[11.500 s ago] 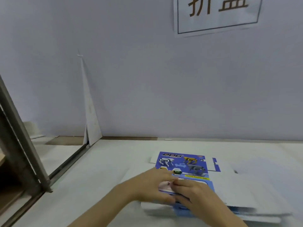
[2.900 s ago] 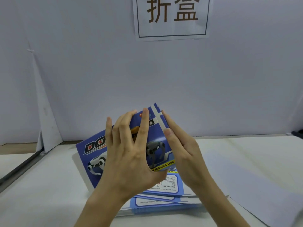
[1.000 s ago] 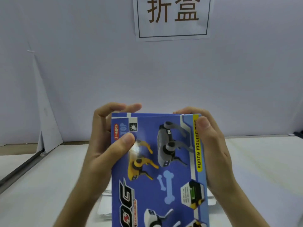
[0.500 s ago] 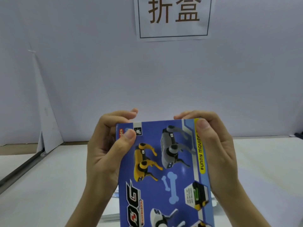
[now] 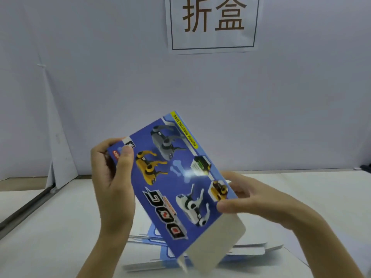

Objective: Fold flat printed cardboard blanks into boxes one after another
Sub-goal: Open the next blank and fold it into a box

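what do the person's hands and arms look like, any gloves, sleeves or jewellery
The left hand and right hand are bare: no gloves, rings, watch or wristband show. The forearms are bare too, with no sleeve in view down to the frame's lower edge.

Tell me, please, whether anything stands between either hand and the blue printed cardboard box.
Nothing visible does. The left hand grips the blue printed cardboard box at its upper corner, and the right hand holds its lower right edge. Its plain grey end flap hangs open at the bottom.
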Tool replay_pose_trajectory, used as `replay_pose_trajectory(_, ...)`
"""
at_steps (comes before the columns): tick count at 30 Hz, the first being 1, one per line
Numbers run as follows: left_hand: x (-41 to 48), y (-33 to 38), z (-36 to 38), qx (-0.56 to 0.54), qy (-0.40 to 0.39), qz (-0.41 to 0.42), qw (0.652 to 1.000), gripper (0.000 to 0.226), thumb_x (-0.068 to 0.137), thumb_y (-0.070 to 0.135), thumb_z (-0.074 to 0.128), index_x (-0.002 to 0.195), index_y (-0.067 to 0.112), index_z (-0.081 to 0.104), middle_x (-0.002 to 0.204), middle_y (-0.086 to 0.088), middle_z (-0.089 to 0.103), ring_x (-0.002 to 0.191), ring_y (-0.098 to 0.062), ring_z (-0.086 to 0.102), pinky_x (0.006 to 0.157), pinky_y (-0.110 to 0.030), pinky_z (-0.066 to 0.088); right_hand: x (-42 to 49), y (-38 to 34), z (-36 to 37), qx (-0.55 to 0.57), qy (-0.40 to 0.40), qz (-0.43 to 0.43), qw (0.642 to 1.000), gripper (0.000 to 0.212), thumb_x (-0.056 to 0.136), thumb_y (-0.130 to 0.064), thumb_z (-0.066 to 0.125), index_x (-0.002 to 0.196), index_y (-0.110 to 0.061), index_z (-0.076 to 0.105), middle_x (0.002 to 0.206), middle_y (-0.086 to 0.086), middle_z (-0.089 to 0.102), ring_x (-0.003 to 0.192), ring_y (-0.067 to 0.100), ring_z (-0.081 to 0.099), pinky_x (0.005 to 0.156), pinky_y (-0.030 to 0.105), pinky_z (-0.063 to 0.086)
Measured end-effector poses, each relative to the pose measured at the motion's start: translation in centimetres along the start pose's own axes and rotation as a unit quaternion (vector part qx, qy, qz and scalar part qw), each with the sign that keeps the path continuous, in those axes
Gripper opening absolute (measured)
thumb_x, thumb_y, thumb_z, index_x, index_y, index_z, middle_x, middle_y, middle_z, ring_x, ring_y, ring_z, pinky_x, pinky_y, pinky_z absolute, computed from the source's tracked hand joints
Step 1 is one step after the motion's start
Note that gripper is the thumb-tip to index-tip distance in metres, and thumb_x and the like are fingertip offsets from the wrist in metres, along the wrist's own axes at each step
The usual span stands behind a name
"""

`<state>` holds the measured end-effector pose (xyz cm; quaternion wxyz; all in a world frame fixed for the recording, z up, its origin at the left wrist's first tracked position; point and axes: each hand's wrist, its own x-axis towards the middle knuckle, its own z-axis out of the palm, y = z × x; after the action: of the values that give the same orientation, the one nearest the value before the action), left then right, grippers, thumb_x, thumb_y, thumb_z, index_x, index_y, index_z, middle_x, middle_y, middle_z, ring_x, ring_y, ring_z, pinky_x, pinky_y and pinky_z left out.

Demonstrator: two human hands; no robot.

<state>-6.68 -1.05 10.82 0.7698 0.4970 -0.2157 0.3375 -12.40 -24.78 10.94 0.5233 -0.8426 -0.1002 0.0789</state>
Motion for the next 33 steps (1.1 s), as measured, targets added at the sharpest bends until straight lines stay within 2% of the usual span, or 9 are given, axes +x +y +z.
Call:
replay_pose_trajectory(3,0.5,-0.5,-0.6,0.208,-0.062,0.059,0.974,0.045,0.086,0.015,0.069,0.12,0.036,0.048,0.12,0.014,0.057,0.105,0.003,0.059,0.076,-0.018,0.054,0.3,-0.4,0.0,-0.049,0.155,-0.061,0.985,0.062,0.059,-0.055,0.071,0.117,-0.043,0.055,0.111,-0.01,0.064,0.1,0.008,0.064,0.08,0.027,0.058)
replay_pose_trajectory(6,1.0,-1.4,-1.3,0.537,-0.221,0.306,0.755,0.099,0.066,0.029,0.083,0.145,0.017,0.026,0.15,-0.016,0.027,0.142,-0.033,0.022,0.112,-0.06,0.024,0.4,-1.0,0.7,-0.295,0.274,-0.154,0.902,0.073,0.064,-0.037,0.079,0.132,-0.031,0.052,0.118,-0.009,0.055,0.11,0.009,0.053,0.096,0.02,0.041)
replay_pose_trajectory(8,0.1,-2.0,-0.5,0.575,-0.301,0.342,0.679,0.11,0.063,0.041,0.083,0.149,0.015,0.02,0.151,-0.018,0.03,0.141,-0.04,0.024,0.111,-0.067,0.014,0.7,-1.3,1.7,-0.45,0.295,-0.223,0.813,0.08,0.06,-0.028,0.085,0.133,-0.02,0.055,0.124,0.002,0.057,0.119,0.023,0.052,0.113,0.035,0.025)
replay_pose_trajectory(12,-1.9,-2.2,0.9,0.441,-0.287,0.152,0.837,0.097,0.068,0.049,0.078,0.147,0.016,0.032,0.124,-0.002,0.048,0.114,-0.007,0.051,0.094,-0.026,0.047,1.8,-1.4,3.2,-0.475,0.353,-0.312,0.743,0.077,0.072,-0.015,0.078,0.142,-0.018,0.046,0.15,0.015,0.037,0.144,0.033,0.025,0.115,0.058,0.018)
replay_pose_trajectory(16,-1.1,-3.6,0.0,0.238,-0.242,-0.065,0.938,0.104,0.055,0.045,0.078,0.144,0.028,0.029,0.124,0.007,0.047,0.114,-0.001,0.052,0.081,-0.009,0.049,1.8,-1.1,2.9,-0.231,0.418,-0.26,0.839,0.072,0.088,-0.05,0.05,0.15,-0.038,0.015,0.161,-0.005,0.01,0.148,0.01,0.007,0.119,0.035,0.015)
replay_pose_trajectory(20,-1.7,-5.5,-0.8,0.188,-0.332,-0.191,0.904,0.114,0.061,0.034,0.084,0.148,0.045,0.011,0.14,0.006,0.046,0.123,-0.017,0.054,0.099,-0.047,0.049,2.6,0.2,2.6,-0.02,0.349,-0.166,0.922,0.055,0.089,-0.064,0.04,0.141,-0.048,0.03,0.135,-0.018,0.049,0.125,0.004,0.049,0.106,0.042,0.043)
replay_pose_trajectory(25,-2.1,-6.3,-1.1,0.29,-0.348,-0.021,0.891,0.117,0.065,0.059,0.075,0.141,0.059,-0.014,0.155,0.022,0.011,0.138,-0.004,0.033,0.101,-0.03,0.046,2.9,0.8,2.7,-0.031,0.351,-0.179,0.919,0.021,0.084,-0.061,0.037,0.102,-0.055,0.047,0.098,-0.002,0.067,0.087,0.011,0.066,0.065,0.028,0.058)
replay_pose_trajectory(30,-0.8,-6.2,-2.3,0.264,-0.335,-0.003,0.904,0.077,0.074,0.069,0.062,0.139,0.059,0.022,0.13,0.02,0.051,0.111,-0.001,0.059,0.06,-0.023,0.058,3.4,1.7,1.5,0.008,0.405,-0.195,0.893,0.014,0.099,-0.03,0.047,0.089,-0.037,0.051,0.101,-0.013,0.065,0.085,0.011,0.067,0.067,0.032,0.058)
replay_pose_trajectory(33,-0.4,-6.6,-3.3,0.257,-0.299,-0.032,0.918,0.057,0.08,0.055,0.058,0.126,0.069,0.027,0.12,0.026,0.055,0.099,-0.002,0.066,0.06,-0.024,0.059,3.9,2.9,2.0,0.059,0.409,-0.208,0.886,0.018,0.099,-0.01,0.047,0.088,-0.023,0.053,0.116,-0.006,0.066,0.09,0.001,0.066,0.066,0.026,0.059)
